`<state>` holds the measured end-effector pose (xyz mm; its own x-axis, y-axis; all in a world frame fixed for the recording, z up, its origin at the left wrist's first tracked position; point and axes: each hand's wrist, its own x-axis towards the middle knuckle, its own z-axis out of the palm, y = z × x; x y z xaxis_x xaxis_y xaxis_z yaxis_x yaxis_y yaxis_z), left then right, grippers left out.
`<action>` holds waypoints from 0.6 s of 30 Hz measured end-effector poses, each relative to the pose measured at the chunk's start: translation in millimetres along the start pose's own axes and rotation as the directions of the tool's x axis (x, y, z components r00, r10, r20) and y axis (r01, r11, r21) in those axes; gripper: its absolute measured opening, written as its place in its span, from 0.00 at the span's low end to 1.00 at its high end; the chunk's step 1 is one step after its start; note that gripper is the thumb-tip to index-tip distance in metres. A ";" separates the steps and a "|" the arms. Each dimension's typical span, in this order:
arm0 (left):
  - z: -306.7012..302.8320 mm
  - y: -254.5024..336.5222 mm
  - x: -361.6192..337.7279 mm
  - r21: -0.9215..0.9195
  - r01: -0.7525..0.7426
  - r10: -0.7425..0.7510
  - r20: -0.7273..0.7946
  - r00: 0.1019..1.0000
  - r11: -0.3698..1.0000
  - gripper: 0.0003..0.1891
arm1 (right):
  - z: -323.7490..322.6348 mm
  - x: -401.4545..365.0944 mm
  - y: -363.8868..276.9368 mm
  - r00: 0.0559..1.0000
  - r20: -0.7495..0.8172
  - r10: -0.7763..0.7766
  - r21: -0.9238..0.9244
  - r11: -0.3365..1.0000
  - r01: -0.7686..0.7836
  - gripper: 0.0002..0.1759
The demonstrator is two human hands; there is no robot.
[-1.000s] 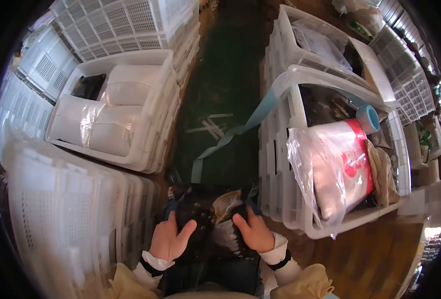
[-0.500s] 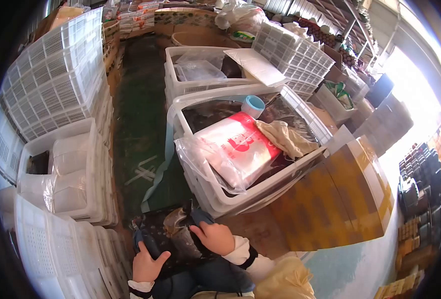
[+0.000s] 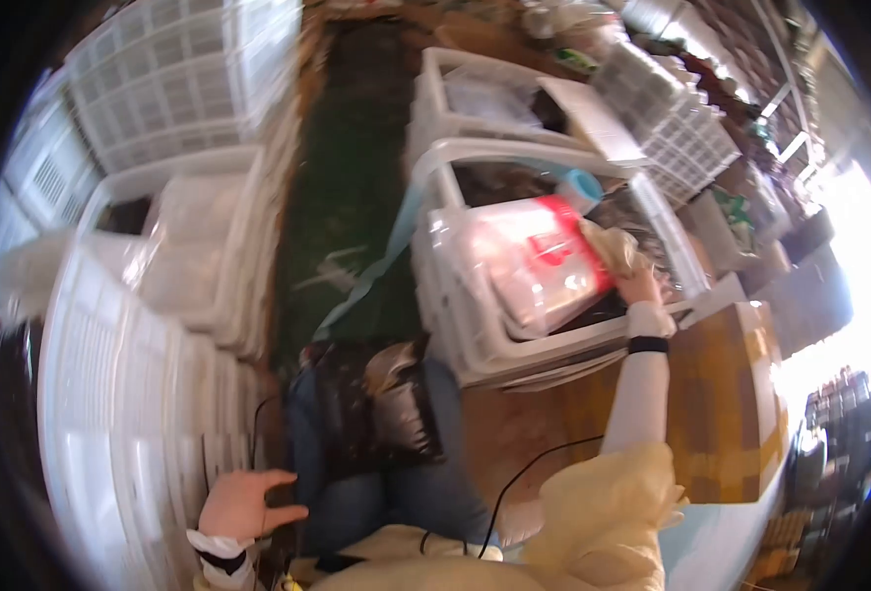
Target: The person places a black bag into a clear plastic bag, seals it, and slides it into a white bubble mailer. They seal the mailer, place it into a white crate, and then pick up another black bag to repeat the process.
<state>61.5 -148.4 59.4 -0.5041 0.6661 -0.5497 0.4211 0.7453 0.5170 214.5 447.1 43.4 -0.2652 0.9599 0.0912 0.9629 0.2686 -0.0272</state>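
Note:
A flat, glossy black package or sheet (image 3: 342,414) lies across my lap, with a crumpled grey-brown piece (image 3: 401,414) on top. My left hand (image 3: 243,504) is off it, at the lower left beside the thigh, thumb and fingers apart and holding nothing. My right arm stretches forward to the white crate (image 3: 499,357). There my right hand (image 3: 637,284) closes on a crumpled beige cloth (image 3: 605,244), though blur hides the fingertips. Beside the cloth lies a red-and-white plastic packet (image 3: 534,261). A light-blue roll (image 3: 580,187) sits behind it.
Stacked white crates (image 3: 130,394) rise close on my left. A taped cardboard box (image 3: 711,404) stands to the right. Another white crate (image 3: 484,123) with a pale board (image 3: 588,118) is farther back. A black cord (image 3: 514,473) runs near my right leg.
My right hand has left the black package and moved forward to the beige cloth, which looks more bunched. My left hand has let go and drawn back left. The view has shifted.

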 end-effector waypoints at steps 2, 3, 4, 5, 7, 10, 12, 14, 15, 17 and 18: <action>-1.3 -3.4 -19.8 -0.063 0.013 -0.017 -0.058 0.998 0.998 0.28 | 6.8 20.1 19.0 0.997 -0.066 -0.051 0.074 0.996 0.056 0.30; -0.4 -3.9 -24.2 -0.093 0.005 -0.014 -0.092 0.996 0.996 0.28 | 13.3 20.8 32.2 0.918 -0.365 -0.153 0.083 0.977 0.196 0.25; 4.1 -8.6 -27.4 -0.056 0.005 -0.015 -0.185 0.983 0.998 0.27 | -19.9 -30.1 6.1 0.829 -0.560 0.014 0.443 0.850 0.285 0.20; 9.9 -17.0 -32.0 -0.014 0.009 -0.012 -0.270 0.963 1.000 0.26 | -42.1 -66.9 -6.1 0.856 -0.516 0.036 0.695 0.603 0.393 0.15; 4.4 -4.2 -35.7 -0.004 0.123 -0.119 -0.295 0.948 0.992 0.25 | -72.6 -150.8 -44.1 0.754 -0.656 -0.033 0.681 0.405 0.610 0.07; 33.1 -5.8 5.0 -0.155 -0.074 0.000 -0.434 0.901 0.985 0.27 | -63.4 -244.5 -79.7 0.590 -0.596 -0.545 0.449 0.383 0.807 0.07; 60.4 -8.6 42.6 -0.249 -0.260 0.099 -0.516 0.851 0.933 0.30 | -18.1 -285.4 -105.0 0.422 -0.423 -0.802 0.545 0.147 0.825 0.11; 81.5 -4.5 74.9 -0.309 -0.334 0.115 -0.556 0.823 0.890 0.36 | 23.2 -311.8 -116.1 0.235 -0.154 -0.960 0.629 0.088 0.772 0.20; 86.0 -0.7 89.4 -0.364 -0.380 0.116 -0.574 0.810 0.850 0.39 | 24.3 -317.2 -124.9 0.220 -0.140 -0.965 0.592 0.096 0.800 0.25; 90.8 6.3 109.3 -0.471 -0.463 0.111 -0.601 0.792 0.751 0.46 | 25.4 -324.1 -134.1 0.194 -0.099 -0.976 0.517 0.116 0.848 0.34; 89.9 8.1 111.8 -0.431 -0.456 0.120 -0.612 0.782 0.779 0.48 | 36.2 -316.1 -138.7 0.244 -0.114 -0.963 0.551 0.143 0.822 0.35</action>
<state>76.4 -65.3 -56.8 -0.8052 0.5921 0.0338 0.2332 0.2637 0.9360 163.0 109.3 -17.7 -0.9862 -0.0339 0.1622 -0.1086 0.8718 -0.4777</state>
